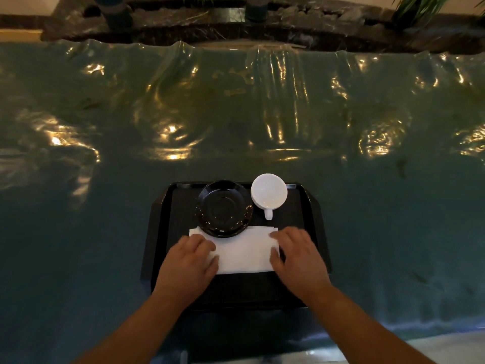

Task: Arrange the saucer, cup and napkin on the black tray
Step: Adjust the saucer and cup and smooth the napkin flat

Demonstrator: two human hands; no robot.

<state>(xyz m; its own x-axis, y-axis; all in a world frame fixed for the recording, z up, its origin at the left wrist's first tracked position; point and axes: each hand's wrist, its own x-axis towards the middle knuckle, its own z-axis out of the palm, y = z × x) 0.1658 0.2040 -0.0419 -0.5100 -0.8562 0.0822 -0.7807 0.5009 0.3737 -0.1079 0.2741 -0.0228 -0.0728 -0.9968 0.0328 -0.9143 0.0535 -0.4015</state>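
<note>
A black tray point(157, 232) lies on the table in front of me. On its far half sits a glossy black saucer point(223, 208), and a white cup point(269, 193) stands to the right of it, handle pointing toward me. A white napkin point(242, 252) lies flat across the tray's middle, its far edge tucked under the saucer's near rim. My left hand point(187, 266) rests on the napkin's left end, fingers spread. My right hand point(298, 258) presses on the napkin's right end, thumb on the paper.
The table is covered by a wrinkled, shiny teal plastic sheet point(236, 114). Dark stone ledge with plants point(420, 11) runs along the far side. The near table edge point(393, 337) lies just behind the tray.
</note>
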